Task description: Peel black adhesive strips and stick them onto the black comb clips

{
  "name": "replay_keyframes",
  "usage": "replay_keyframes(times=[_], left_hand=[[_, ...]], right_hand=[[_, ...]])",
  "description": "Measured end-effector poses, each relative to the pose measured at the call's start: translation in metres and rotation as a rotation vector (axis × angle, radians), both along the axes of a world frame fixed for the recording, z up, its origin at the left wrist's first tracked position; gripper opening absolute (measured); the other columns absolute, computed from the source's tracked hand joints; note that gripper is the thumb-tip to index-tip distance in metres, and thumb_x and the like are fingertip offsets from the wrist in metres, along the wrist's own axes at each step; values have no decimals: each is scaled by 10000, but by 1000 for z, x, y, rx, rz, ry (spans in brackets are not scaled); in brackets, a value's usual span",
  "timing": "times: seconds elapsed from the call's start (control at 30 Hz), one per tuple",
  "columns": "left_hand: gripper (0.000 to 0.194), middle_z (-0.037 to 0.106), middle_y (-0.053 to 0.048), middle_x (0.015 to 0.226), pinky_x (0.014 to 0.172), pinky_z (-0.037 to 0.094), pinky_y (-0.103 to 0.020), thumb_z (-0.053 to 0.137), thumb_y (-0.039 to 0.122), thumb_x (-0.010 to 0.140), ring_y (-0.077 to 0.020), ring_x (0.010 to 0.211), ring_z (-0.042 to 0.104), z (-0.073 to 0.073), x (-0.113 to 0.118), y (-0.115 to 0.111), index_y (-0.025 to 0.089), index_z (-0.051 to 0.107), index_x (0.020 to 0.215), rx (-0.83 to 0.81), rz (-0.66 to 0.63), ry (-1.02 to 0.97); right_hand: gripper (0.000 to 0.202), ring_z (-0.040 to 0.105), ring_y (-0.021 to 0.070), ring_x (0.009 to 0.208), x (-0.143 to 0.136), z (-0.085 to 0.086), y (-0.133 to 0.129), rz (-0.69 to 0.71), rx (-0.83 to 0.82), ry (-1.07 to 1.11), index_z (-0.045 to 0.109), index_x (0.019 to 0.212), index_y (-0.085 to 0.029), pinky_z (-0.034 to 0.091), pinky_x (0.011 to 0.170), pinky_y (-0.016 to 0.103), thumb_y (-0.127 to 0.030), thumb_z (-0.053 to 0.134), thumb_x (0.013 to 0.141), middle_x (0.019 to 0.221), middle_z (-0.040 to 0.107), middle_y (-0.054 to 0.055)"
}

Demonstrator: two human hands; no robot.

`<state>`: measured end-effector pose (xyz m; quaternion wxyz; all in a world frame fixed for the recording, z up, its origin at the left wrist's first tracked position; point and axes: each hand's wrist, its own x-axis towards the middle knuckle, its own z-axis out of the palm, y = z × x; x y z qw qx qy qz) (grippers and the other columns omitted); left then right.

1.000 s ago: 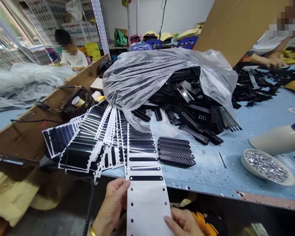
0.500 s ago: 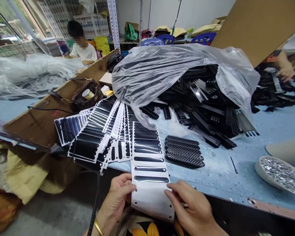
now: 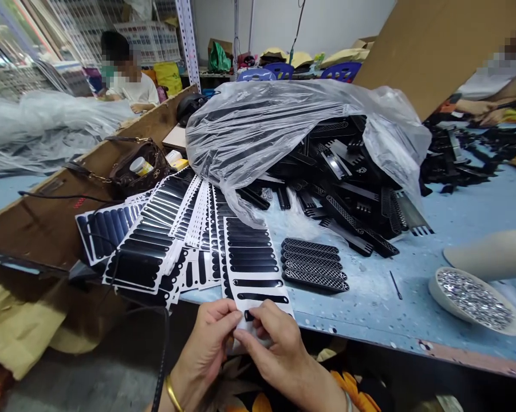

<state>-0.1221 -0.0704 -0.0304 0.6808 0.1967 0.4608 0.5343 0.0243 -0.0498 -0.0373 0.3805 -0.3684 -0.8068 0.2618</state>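
Head camera view: the left hand (image 3: 208, 335) has thumb and forefinger clamped on the left edge of a white sheet (image 3: 260, 290), which reaches from the counter (image 3: 369, 292) out past its front edge. Between the two hands shows the end of a black strip (image 3: 247, 315); the right hand (image 3: 279, 340) touches it with bent fingers, though whether they grip it I cannot tell. Other black strips lie across the sheet farther up.

Fanned sheets (image 3: 140, 254) crowd the left, up to a wooden board (image 3: 30, 229). Just right of the sheet sits a row of patterned black handles (image 3: 313, 266); behind, a clear plastic bag (image 3: 258, 114) spills black toothed pieces (image 3: 347, 200). Open counter stretches from the row to a bowl of small shiny bits (image 3: 436, 293), broken only by a slim dark tool (image 3: 396, 285).

Red marks (image 3: 78, 203) on the board are too small to read, as is the yellowish label on a jar (image 3: 141, 166) in the brown handbag (image 3: 122, 178).
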Motion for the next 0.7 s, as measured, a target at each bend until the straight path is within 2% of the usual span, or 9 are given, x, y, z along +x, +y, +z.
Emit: replay_keyframes(times=[0.03,0.13,0.23,0.33,0.4,0.47,0.5,0.6,0.7], left_hand=[[206,622,-35,607,616,428,-228,803,318,646,-133,626,521,0,1,2,120,748,657,8,-14,-6],[236,612,-23,585,551,389,-205,812,333,632,-104,559,477,-5,2,5,111,735,651,-19,-16,18],[287,591,-4,537,486,352,-187,825,372,602,-83,494,443,-15,-7,3,111,708,620,-72,60,136],[281,647,-13,576,505,412,-193,820,383,592,-112,530,518,-27,-26,-3,127,716,641,-85,187,331],[275,699,-26,638,536,473,-217,801,401,605,-153,583,587,-35,-41,-7,147,737,691,-91,242,489],[289,729,-37,678,567,525,-250,773,439,628,-205,640,647,-41,-54,-11,164,746,716,-90,215,653],[296,740,-43,695,592,546,-263,759,456,636,-228,672,672,-43,-59,-13,172,750,719,-81,187,736],[286,733,-28,655,587,553,-257,757,475,630,-227,637,680,-40,-69,-16,203,758,719,-39,149,999],[282,666,4,542,497,513,-231,800,477,601,-180,504,611,-25,-65,-12,223,745,710,9,177,1114]], right_hand=[[109,551,148,613,-2,-1,2,-6,-24,1,600,922,-171,459,559,263,-263,555,960,712,539,14],[256,527,127,560,-8,0,10,-16,-61,-19,575,748,-174,412,540,255,-192,461,976,644,516,1],[338,523,124,513,0,9,19,-49,-49,-3,553,645,-182,384,499,248,-180,425,958,583,523,3],[348,545,127,469,37,23,26,-179,-118,63,576,622,-187,404,453,228,-261,478,947,547,564,7],[308,532,124,392,74,29,27,-329,-250,106,637,665,-189,399,389,213,-364,575,910,489,558,-13],[282,515,112,337,112,32,26,-567,-355,220,672,744,-187,400,344,200,-445,656,858,498,580,-22],[303,515,111,331,128,33,25,-635,-393,274,674,742,-185,405,337,196,-471,682,839,496,585,-19],[341,599,153,384,158,36,21,-700,-450,442,700,754,-171,517,397,228,-504,773,754,558,664,31],[375,697,235,500,161,40,17,-673,-508,567,731,770,-161,616,499,305,-503,844,668,654,736,98]])
